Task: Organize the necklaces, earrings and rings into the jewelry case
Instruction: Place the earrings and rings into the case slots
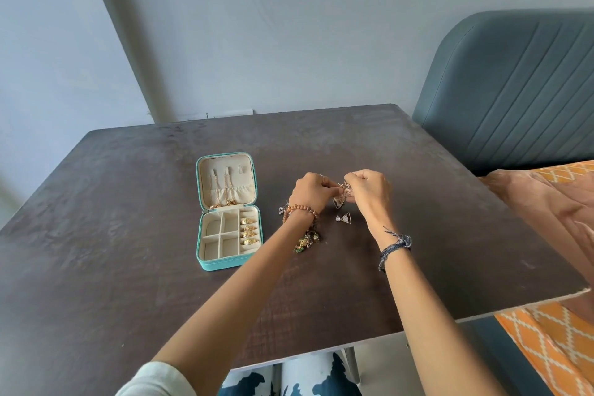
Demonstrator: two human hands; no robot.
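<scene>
A small gold earring (346, 192) is pinched between the fingertips of the left hand (311, 191) and the right hand (369, 193), held together just above a dark table (128, 235). Just below the hands, a triangular earring (344, 218) lies on the table. Near the left wrist, a cluster of gold and green jewelry (307, 240) is seen. Well to the left of the left hand, a teal jewelry case (229, 262) lies open, with gold rings (249, 231) slotted in its right column and necklaces (225, 190) hung in the lid.
</scene>
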